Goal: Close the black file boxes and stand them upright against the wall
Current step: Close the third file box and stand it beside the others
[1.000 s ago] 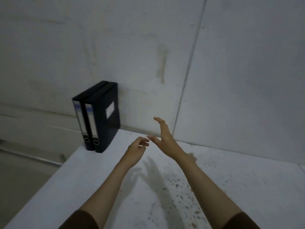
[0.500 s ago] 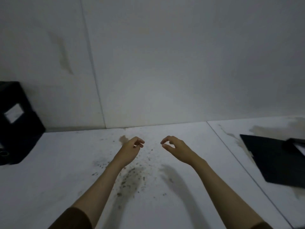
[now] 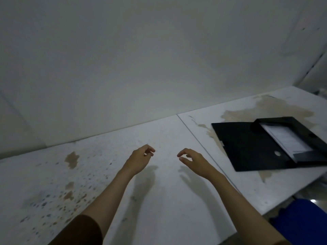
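An open black file box (image 3: 254, 147) lies flat on the white table at the right, its lid spread toward me and white papers (image 3: 286, 140) showing in its tray. My left hand (image 3: 140, 159) hovers over the table's middle with fingers loosely curled, holding nothing. My right hand (image 3: 192, 159) hovers beside it, fingers apart and empty, a short way left of the box lid. The two standing file boxes are out of view.
The white table (image 3: 159, 200) is stained with brown spots at the left and a large tan stain near the box. A seam (image 3: 194, 137) divides two table tops. The wall (image 3: 141, 68) runs along the back. Something blue (image 3: 304, 221) sits below the table's right edge.
My view has swung to the right: the two upright boxes left the frame and the open box came fully into sight. Both hands stayed empty and drifted right with the view.
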